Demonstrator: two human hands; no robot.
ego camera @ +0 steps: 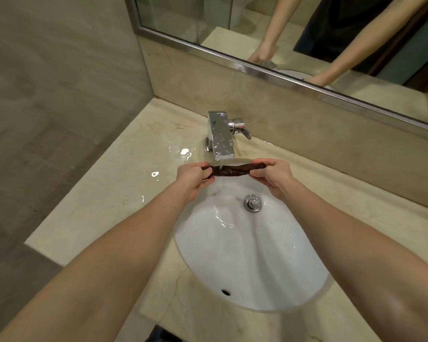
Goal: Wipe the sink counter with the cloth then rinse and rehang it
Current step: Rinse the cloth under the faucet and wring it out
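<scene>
Two bare arms reach far over the smooth white oval sink bowl (245, 255). Left hand (192, 177) and right hand (273, 176) each pinch one end of the dark brown wet cloth (229, 171), stretched thin under the shiny square metal tap (220, 137). Water puddles shine on the beige stone counter (124, 174).

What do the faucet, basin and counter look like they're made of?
Faucet: polished chrome-like metal, mirror-bright with water spots. Basin: glossy white, likely glazed ceramic, showing sharp highlights. Counter: beige veined stone, probably polished marble, with reflective puddles.
</scene>
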